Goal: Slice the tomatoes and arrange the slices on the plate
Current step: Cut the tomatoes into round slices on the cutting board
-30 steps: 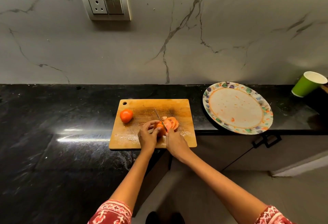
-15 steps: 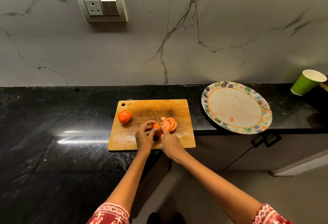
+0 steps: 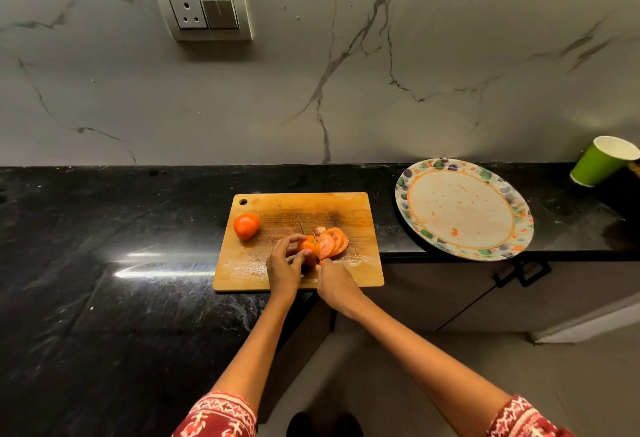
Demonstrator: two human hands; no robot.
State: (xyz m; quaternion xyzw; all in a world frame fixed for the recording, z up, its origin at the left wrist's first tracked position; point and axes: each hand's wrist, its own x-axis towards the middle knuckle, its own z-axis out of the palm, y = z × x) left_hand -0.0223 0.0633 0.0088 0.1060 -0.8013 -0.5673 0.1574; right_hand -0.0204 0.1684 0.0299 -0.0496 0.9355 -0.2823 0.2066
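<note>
Head view: slicing under way; left hand (image 3: 284, 267) fingers steady the tomato (image 3: 308, 248), right hand (image 3: 335, 284) grips the knife (image 3: 304, 230). Next, judged: another thin, even cut.

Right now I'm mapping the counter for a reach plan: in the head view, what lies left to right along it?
whole tomato → half-cut tomato → cut slices → plate → green cup

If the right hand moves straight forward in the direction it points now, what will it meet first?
Probably the cut slices. The right hand holds the knife and points away from the person across the cutting board; the slices lie just past its knuckles. Depth is unclear, so it might meet the tomato being cut.
</note>
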